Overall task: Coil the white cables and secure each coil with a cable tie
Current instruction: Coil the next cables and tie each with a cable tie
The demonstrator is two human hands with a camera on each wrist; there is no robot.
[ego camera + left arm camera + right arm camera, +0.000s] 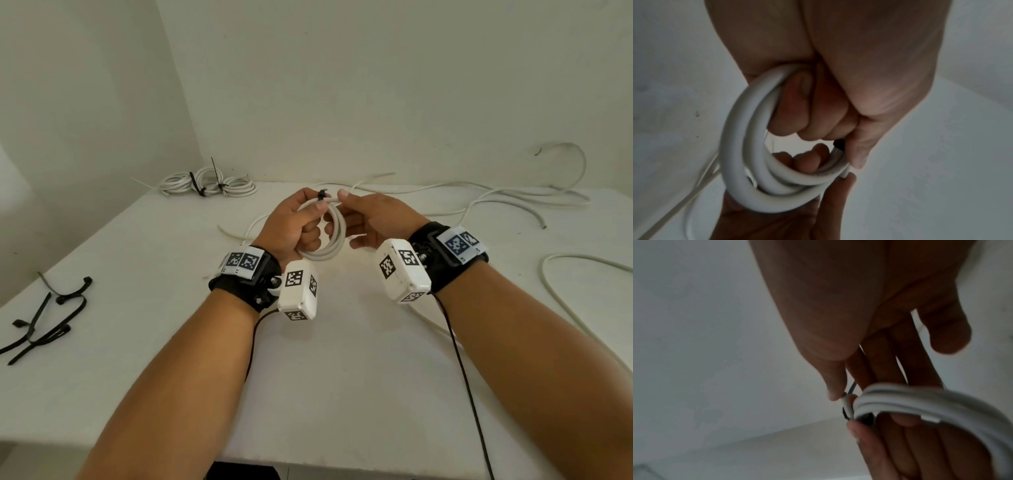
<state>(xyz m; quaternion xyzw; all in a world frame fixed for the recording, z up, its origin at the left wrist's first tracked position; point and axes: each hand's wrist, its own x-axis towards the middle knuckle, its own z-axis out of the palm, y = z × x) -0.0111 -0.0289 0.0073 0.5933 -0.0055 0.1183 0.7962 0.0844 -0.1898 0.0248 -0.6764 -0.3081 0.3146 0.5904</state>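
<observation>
White cable coil (322,236) held upright; black tie (321,195) atop

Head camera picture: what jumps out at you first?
Two hands in the middle hold up a coil of white cable with a black tie at its top. Finished tied coils lie at the table's far left, spare black ties near the left edge.
</observation>
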